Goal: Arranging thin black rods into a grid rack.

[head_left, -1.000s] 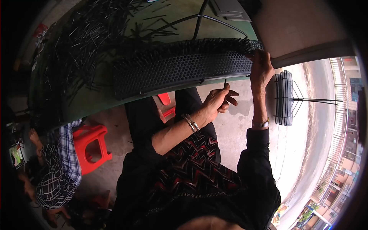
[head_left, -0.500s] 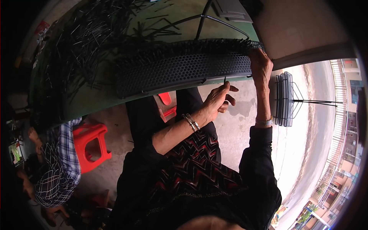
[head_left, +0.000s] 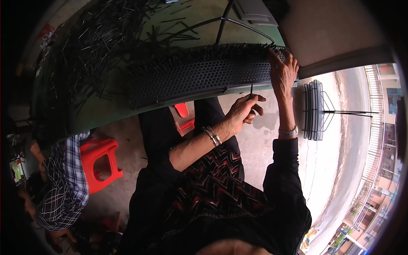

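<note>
A long, curved black perforated panel (head_left: 187, 80) lies along the near edge of the green table. Short black strips (head_left: 204, 53) bristle upright in rows along its far part. At the panel's right end rests my right hand (head_left: 284, 76), fingers spread among the last strips; no held piece shows in it. Below the panel's near edge is my left hand (head_left: 244, 111), closed in a pinch. From its fingertips a thin black strip (head_left: 251, 88) points up toward the panel, and its other fingers curl loosely.
Loose black strips (head_left: 91, 51) are heaped over the left of the green table (head_left: 91, 112). A black metal rod frame (head_left: 223, 21) stands behind the panel, near grey sheets (head_left: 255, 12). Left are a red stool (head_left: 100, 163) and another person (head_left: 63, 182); right, a wire rack (head_left: 313, 110).
My right hand's fingers have spread from a bunched pinch and shifted slightly left over the panel's end. My left hand has barely moved, still pinching the strip.
</note>
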Demonstrator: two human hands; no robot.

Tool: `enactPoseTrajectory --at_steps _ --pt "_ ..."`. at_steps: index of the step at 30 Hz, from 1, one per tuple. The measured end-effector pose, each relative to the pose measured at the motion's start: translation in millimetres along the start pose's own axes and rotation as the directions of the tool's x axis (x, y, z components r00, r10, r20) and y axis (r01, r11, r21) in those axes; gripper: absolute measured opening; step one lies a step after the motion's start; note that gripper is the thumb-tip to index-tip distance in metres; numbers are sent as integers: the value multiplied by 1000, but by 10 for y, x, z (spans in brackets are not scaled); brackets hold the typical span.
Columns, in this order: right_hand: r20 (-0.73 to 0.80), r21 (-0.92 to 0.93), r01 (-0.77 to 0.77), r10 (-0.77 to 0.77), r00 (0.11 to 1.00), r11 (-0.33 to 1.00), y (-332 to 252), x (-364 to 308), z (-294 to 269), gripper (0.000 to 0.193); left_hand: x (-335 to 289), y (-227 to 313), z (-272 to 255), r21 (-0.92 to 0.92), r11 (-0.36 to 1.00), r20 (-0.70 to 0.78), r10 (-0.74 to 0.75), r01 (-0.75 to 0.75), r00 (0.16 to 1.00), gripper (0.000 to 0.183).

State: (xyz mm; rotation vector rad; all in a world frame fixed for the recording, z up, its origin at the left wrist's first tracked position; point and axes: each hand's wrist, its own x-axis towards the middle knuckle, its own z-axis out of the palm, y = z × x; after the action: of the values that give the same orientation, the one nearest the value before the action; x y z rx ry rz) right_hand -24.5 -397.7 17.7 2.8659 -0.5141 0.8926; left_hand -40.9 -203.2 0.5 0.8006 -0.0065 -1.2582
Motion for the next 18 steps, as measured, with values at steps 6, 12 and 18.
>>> enactPoseTrajectory --at_steps 6,12,18 --pt "3 95 -77 77 997 992 -100 -108 -158 32 -11 28 8 56 998 1 -8 8 1000 29" --pt "595 580 -382 -54 802 719 -207 -389 -666 20 -37 51 -3 274 961 -4 41 -39 999 34" --pt "683 668 -618 -11 731 415 -159 -386 -723 13 9 33 50 321 947 -33 44 -31 998 32"
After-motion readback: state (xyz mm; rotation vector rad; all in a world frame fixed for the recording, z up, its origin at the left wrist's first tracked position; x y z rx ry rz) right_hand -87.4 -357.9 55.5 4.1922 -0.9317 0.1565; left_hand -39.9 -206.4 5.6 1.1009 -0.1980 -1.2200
